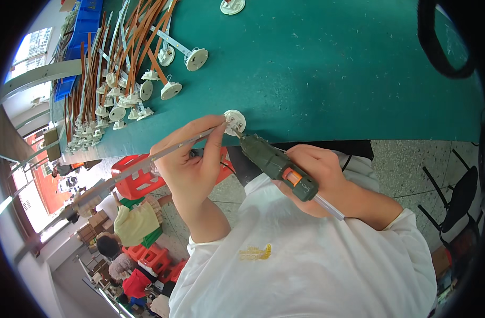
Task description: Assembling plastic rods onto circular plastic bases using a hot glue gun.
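The green table (332,74) is taking up the most space, its near edge running just below the work and its bare surface stretching well away to the right. A heap of brown and white strips (147,20) is crowding the table's left end, white discs sitting on the strips' ends. One long thin strip (115,179) is slanting from the work out past the lower left. The right hand (327,169) is wrapping its fingers around a dark green glue gun (274,161) (a clear stick is poking from its back). The left hand (184,164) is pinching the thin strip, thumb and forefinger pressing together beside a small white disc (236,119). That disc is lying at the near edge, the gun's tip (238,133) pointing onto it; whether they are touching, I cannot tell.
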Action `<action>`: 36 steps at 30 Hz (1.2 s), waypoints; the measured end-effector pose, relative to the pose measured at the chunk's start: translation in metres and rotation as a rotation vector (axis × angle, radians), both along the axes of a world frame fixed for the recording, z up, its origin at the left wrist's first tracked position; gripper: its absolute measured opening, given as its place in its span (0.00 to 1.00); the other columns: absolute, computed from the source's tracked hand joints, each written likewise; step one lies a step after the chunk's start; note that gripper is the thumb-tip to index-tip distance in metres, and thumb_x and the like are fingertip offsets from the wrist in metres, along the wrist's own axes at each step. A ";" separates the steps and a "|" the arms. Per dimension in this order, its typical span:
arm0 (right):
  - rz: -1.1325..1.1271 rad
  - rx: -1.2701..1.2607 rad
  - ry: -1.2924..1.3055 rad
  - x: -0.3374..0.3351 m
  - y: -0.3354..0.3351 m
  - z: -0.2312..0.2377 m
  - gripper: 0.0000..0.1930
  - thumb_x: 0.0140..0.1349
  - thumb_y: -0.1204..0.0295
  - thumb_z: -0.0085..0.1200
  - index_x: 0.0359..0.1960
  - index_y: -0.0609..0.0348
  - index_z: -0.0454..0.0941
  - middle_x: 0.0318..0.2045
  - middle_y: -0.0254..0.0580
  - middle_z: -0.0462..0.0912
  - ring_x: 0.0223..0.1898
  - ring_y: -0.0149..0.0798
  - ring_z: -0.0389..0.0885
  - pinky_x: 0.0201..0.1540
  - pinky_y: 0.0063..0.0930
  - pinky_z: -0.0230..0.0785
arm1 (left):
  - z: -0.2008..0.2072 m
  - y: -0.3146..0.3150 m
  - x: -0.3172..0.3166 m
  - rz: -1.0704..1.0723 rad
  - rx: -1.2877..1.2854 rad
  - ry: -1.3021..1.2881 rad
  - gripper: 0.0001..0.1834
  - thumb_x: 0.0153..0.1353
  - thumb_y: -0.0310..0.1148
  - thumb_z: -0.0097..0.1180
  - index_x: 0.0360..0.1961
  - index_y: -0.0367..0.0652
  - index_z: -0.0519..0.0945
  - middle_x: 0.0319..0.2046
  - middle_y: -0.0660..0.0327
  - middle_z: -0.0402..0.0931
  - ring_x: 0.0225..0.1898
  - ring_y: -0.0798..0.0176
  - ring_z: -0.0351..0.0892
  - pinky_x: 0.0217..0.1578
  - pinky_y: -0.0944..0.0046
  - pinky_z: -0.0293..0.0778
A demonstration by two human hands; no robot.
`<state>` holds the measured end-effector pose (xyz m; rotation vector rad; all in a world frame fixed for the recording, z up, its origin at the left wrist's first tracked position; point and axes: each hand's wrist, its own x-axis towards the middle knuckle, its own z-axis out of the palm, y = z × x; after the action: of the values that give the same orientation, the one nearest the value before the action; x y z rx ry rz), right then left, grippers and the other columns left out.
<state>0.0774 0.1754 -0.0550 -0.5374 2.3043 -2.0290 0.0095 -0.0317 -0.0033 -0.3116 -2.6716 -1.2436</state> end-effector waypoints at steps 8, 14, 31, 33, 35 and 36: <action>-0.004 0.028 0.030 0.001 -0.003 -0.001 0.14 0.43 0.81 0.67 0.30 0.66 0.75 0.27 0.51 0.79 0.27 0.51 0.79 0.27 0.34 0.72 | 0.001 0.003 -0.001 -0.016 0.055 0.008 0.06 0.51 0.16 0.63 0.30 0.36 0.85 0.22 0.60 0.82 0.19 0.74 0.78 0.19 0.76 0.67; -0.042 0.047 0.079 0.001 -0.003 -0.003 0.13 0.41 0.82 0.64 0.29 0.67 0.74 0.26 0.50 0.77 0.26 0.50 0.78 0.27 0.33 0.72 | 0.002 0.003 0.000 -0.022 0.065 -0.013 0.06 0.51 0.15 0.62 0.31 0.35 0.85 0.22 0.59 0.82 0.19 0.74 0.78 0.20 0.76 0.68; -0.053 0.197 0.229 0.007 -0.008 -0.015 0.14 0.40 0.76 0.61 0.31 0.68 0.74 0.29 0.50 0.78 0.31 0.51 0.79 0.33 0.37 0.74 | -0.002 0.005 0.001 0.007 0.040 0.055 0.06 0.51 0.16 0.64 0.30 0.35 0.84 0.23 0.59 0.82 0.23 0.72 0.81 0.25 0.74 0.74; -0.075 0.219 0.257 0.006 -0.008 -0.016 0.14 0.40 0.77 0.61 0.31 0.68 0.75 0.28 0.49 0.78 0.30 0.51 0.79 0.32 0.37 0.74 | -0.002 0.005 0.001 0.000 0.037 0.062 0.05 0.51 0.16 0.64 0.30 0.35 0.84 0.23 0.59 0.82 0.23 0.72 0.80 0.25 0.74 0.74; -0.067 0.217 0.249 0.006 -0.007 -0.017 0.14 0.40 0.77 0.61 0.31 0.68 0.75 0.27 0.49 0.77 0.29 0.50 0.79 0.31 0.37 0.73 | -0.002 0.005 0.001 -0.001 0.044 0.056 0.06 0.51 0.16 0.64 0.30 0.35 0.84 0.23 0.59 0.82 0.22 0.72 0.80 0.25 0.74 0.73; -0.057 0.217 0.232 0.006 -0.006 -0.017 0.14 0.40 0.77 0.61 0.31 0.68 0.75 0.27 0.48 0.77 0.29 0.50 0.78 0.30 0.37 0.73 | -0.002 0.005 0.000 -0.001 0.049 0.050 0.06 0.51 0.16 0.64 0.30 0.36 0.84 0.23 0.59 0.82 0.22 0.72 0.80 0.24 0.74 0.73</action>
<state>0.0831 0.1689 -0.0720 -0.7349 2.6582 -1.7899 0.0099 -0.0265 -0.0049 -0.3332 -2.5947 -1.2820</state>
